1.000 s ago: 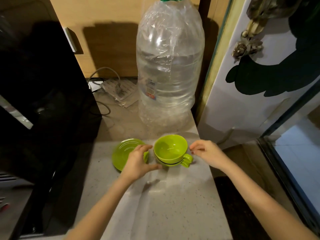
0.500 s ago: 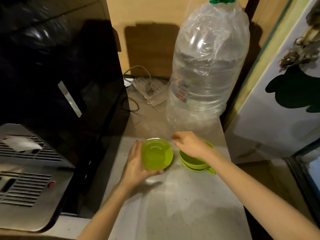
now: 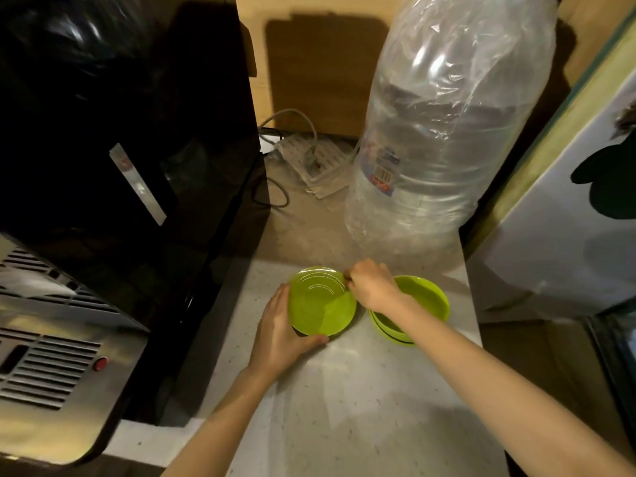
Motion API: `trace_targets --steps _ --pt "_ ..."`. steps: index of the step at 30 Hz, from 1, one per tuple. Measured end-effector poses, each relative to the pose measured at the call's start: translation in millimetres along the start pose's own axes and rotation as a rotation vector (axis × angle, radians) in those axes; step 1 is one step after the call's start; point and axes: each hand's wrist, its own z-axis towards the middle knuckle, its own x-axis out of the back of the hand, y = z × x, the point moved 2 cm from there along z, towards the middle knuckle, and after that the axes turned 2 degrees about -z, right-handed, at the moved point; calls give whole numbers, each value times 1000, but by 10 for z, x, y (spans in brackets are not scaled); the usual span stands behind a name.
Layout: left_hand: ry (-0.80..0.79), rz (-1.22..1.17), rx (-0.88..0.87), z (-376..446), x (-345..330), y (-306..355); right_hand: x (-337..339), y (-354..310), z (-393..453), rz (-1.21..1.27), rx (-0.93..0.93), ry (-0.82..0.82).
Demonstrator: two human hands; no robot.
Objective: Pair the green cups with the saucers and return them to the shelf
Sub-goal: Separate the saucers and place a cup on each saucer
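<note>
Left hand [image 3: 280, 333] cups the near-left edge of the saucer [image 3: 321, 301] on the table [image 3: 361, 407], thumb curled under its near rim. Right hand [image 3: 371, 287] pinches the saucer's far-right rim — fingertips hidden behind the knuckles. Just right of the saucer sit the cups [image 3: 413, 309], stacked; count looks like 2, but the right forearm covers the near-left part and any handles — hard to confirm. Big bottle [image 3: 444, 132] stands behind, top cut off. Black appliance [image 3: 120, 132] at left.
</note>
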Motion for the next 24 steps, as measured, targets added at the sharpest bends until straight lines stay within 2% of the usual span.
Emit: trace_targets --steps 6,13,17,24 --pt "61 -1 -56 -1 115 15 56 -15 -31 87 -34 61" --pt "96 -36 -155 -229 388 33 170 -142 -349 252 19 195" --pt "88 -6 -202 -502 496 42 94 -264 -629 295 -71 237" --pt "-89 23 -86 -899 415 -139 -347 -325 -917 524 -134 178"
